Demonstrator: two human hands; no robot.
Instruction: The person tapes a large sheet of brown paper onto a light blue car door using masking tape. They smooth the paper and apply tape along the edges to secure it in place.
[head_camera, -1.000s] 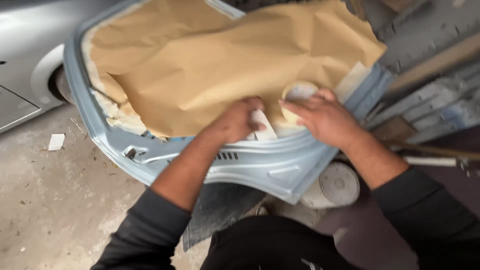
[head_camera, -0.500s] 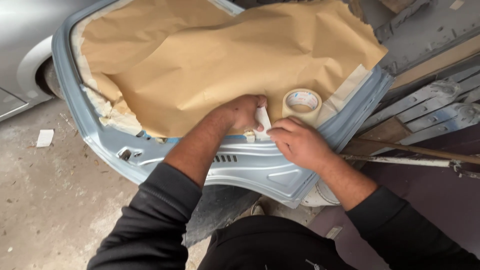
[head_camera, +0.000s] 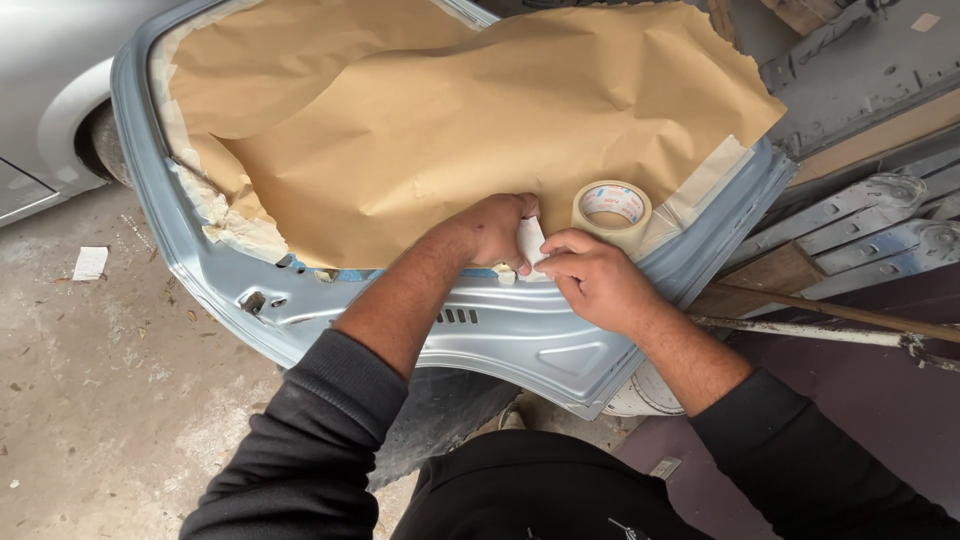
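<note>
Two bare hands met at the centre of the frame over a short strip of pale masking tape (head_camera: 530, 243), which lay at the lower edge of a large sheet of crumpled brown masking paper (head_camera: 450, 120). The left hand (head_camera: 495, 230) was curled narrow, its fingertips pressing the strip down where the paper met the light blue metal car door panel (head_camera: 520, 335). The right hand (head_camera: 590, 280) pinched the strip's near end between thumb and forefinger, the other fingers folded in. Just beside both hands, slightly right of centre, a cream-coloured roll of masking tape (head_camera: 612, 212) rested on the paper, held by neither hand. A silver car body (head_camera: 40, 90) filled the upper left, and a small white scrap (head_camera: 90, 263) lay on the concrete floor (head_camera: 110, 400) at the left. As a judgement, the strip would hold best if kept taut by the right hand while the left smoothed it outward from the middle, half on paper and half on bare metal, so that no wrinkle or lifted edge was left along the seam.
</note>
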